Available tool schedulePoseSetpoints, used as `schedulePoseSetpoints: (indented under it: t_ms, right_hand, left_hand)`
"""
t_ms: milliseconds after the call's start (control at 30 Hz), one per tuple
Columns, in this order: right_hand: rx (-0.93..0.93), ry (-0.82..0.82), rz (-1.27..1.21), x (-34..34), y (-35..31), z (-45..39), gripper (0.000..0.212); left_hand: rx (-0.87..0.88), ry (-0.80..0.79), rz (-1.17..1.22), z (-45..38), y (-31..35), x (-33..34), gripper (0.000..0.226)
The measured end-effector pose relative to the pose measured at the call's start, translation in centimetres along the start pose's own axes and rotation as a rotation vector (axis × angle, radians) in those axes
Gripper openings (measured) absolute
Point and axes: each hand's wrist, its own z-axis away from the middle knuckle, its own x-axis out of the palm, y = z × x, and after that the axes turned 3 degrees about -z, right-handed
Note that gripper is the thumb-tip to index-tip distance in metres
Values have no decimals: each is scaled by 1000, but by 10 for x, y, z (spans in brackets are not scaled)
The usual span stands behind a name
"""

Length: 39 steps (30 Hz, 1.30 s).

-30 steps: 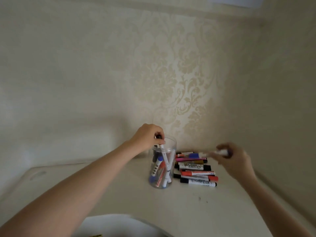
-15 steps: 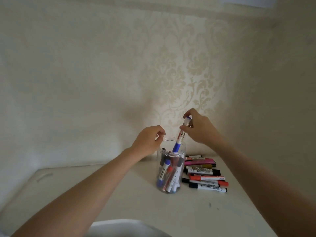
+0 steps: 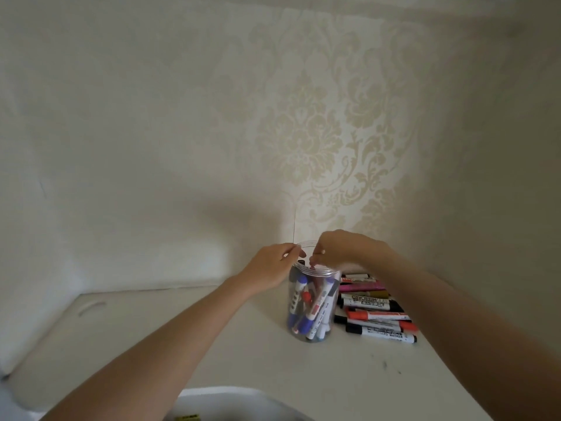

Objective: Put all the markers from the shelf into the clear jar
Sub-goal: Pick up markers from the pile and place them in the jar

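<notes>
Markers (image 3: 376, 311) lie in a loose pile on the white shelf (image 3: 212, 344), just to the right of the clear jar (image 3: 312, 305); we count roughly nine or ten, with black, red, pink and gold caps, lying mostly flat and side by side. The jar stands upright on the shelf and already holds several markers, blue and red caps among them, leaning at angles inside. We note the left hand (image 3: 270, 265) at the jar's left upper rim, fingers curled with thumb and forefinger meeting at the rim edge; its grip is narrow and appears to pinch the rim. The right hand (image 3: 343, 249) is directly over the jar mouth, fingers curled downward. Its fingertips reach into the opening, where a small reddish marker end shows just below them; we cannot tell whether that grip holds the marker or merely touches it. Damask-patterned wallpaper (image 3: 318, 132) backs the shelf. A white rounded object (image 3: 230, 402) sits at the lower frame edge.
</notes>
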Motion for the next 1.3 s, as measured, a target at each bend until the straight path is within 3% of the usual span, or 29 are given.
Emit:
schedulePoseSetpoints:
  t_ms: [100, 167, 200, 267, 333, 367, 467, 533, 667, 767, 867, 967, 1033, 1100, 1167, 1233, 1300]
  right_hand:
    - [-44, 277, -245, -9, 20, 5, 17]
    - [27, 520, -372, 1, 49, 18, 16]
    - [99, 557, -377, 16, 70, 24, 16]
    - [215, 357, -283, 60, 112, 40, 23]
    - [241, 39, -145, 112, 142, 57, 53]
    - [232, -13, -111, 133, 153, 64, 67]
    - [221, 135, -93, 159, 163, 76, 74]
    - [220, 162, -58, 158, 164, 79, 72]
    - [191, 50, -10, 153, 166, 80, 70]
    - [138, 3, -19, 156, 162, 85, 63]
    - [111, -5, 12, 154, 153, 91, 55]
    - [124, -13, 34, 152, 151, 98, 50]
    - [151, -10, -99, 146, 155, 104, 36]
    - [207, 27, -456, 128, 161, 110, 14]
    - [252, 87, -716, 99, 165, 116, 7]
    - [246, 121, -791, 65, 161, 122, 10]
    - [226, 108, -758, 38, 152, 123, 7]
  left_hand:
    - [-11, -24, 73, 0, -4, 3, 37]
    - [-37, -30, 206, 0, -8, 11, 36]
    - [-68, -33, 299, 0, -7, 15, 35]
    - [-99, -12, 366, 0, -4, 24, 34]
    - [-44, 7, 237, 1, 1, 30, 38]
    - [-23, -2, 183, 3, 5, 33, 43]
    - [-22, -26, 169, 11, 19, 38, 78]
    - [-96, -21, 264, 12, 24, 40, 90]
    - [-177, -124, 392, 13, 22, 47, 81]
    - [-222, -105, 441, 15, 22, 52, 92]
    - [-233, -96, 488, 18, 29, 55, 75]
    - [-242, -87, 512, 24, 34, 55, 83]
    - [-243, -96, 502, 28, 37, 52, 87]
    - [-241, -118, 460, 28, 38, 48, 91]
    - [-236, -145, 373, 28, 39, 45, 110]
    - [-229, -166, 269, 26, 40, 43, 118]
    - [-226, -153, 210, 25, 42, 41, 108]
